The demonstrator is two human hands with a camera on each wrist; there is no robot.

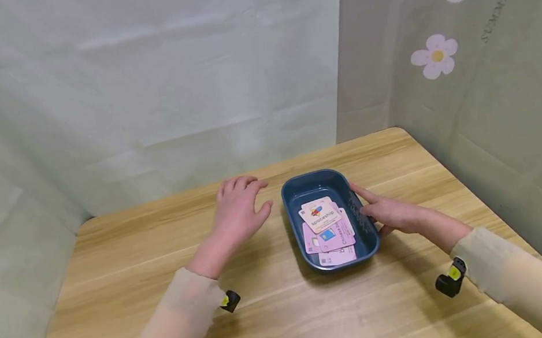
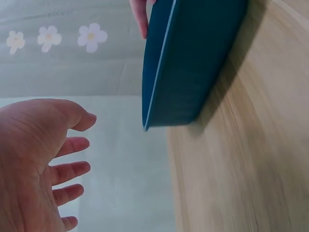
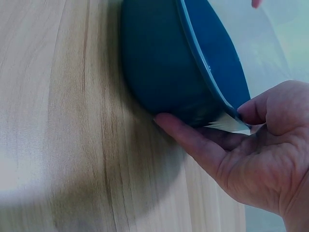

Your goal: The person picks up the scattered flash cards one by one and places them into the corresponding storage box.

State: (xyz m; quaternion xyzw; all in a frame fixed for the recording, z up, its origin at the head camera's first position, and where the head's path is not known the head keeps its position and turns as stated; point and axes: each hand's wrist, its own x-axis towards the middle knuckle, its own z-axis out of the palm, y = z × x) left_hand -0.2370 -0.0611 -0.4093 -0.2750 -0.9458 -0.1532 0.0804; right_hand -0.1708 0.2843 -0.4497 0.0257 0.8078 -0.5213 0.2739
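Note:
A dark blue plastic bin [image 1: 311, 181] sits on the wooden table with several picture cards lying loosely in it. On top is a white card reading "spaceship" [image 1: 321, 218]; a pink card [image 1: 329, 235] with a blue book picture lies below it. My right hand [image 1: 396, 214] grips the bin's right wall, with a digit over the rim and others along the outside, as the right wrist view also shows [image 3: 270, 150]. My left hand [image 1: 237, 209] hovers left of the bin, apart from it, its fingers spread and slightly bent around nothing.
The wooden table [image 1: 149, 269] ends at a pale curtain [image 1: 175, 90] behind and a grey-green curtain [image 1: 479, 120] with white flowers at the right. A small black camera [image 1: 451, 280] is strapped at each wrist.

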